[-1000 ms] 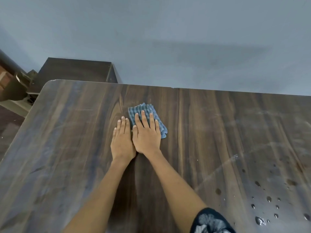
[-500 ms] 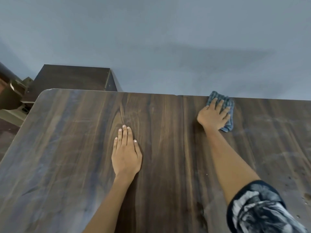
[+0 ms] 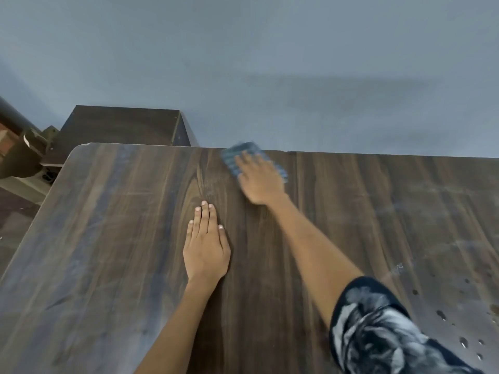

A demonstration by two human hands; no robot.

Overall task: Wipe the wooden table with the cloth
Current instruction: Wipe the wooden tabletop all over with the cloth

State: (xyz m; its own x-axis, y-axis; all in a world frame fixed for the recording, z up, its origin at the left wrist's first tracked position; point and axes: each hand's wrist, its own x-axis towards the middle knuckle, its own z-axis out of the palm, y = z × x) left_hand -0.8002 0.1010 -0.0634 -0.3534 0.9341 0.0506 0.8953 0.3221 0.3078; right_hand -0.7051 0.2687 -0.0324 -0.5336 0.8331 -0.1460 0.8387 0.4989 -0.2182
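The right hand [image 3: 260, 179] lies palm-down on the blue checked cleaning cloth [image 3: 252, 161], fingers stretched forward and pressing it flat against the wood rather than curling round it; both hand and cloth are smeared by motion blur, so the exact lie of the fingertips cannot be told. The cloth sits at the far edge of the dark brown wooden table [image 3: 113, 238], just beside the line where the tabletop meets the grey-blue wall [image 3: 270, 63]. The left hand [image 3: 206, 247] rests flat and relaxed on the wood nearer the person, fingers straight and close together, holding nothing, well apart from the cloth. From the right arm a dark sleeve with a pale printed pattern [image 3: 378, 327] fills the lower right corner. Beyond the table's rounded far-left corner stands a dark wooden cabinet [image 3: 121, 125]. As for progress, I judge the wiping to be under way but unfinished: the left and middle of the top look dry with faint streaks, while water droplets [image 3: 442, 315] and dull smears remain on the right side, which would be the part left to do. No brand, label or readable writing shows anywhere; the sleeve print is a pattern only.
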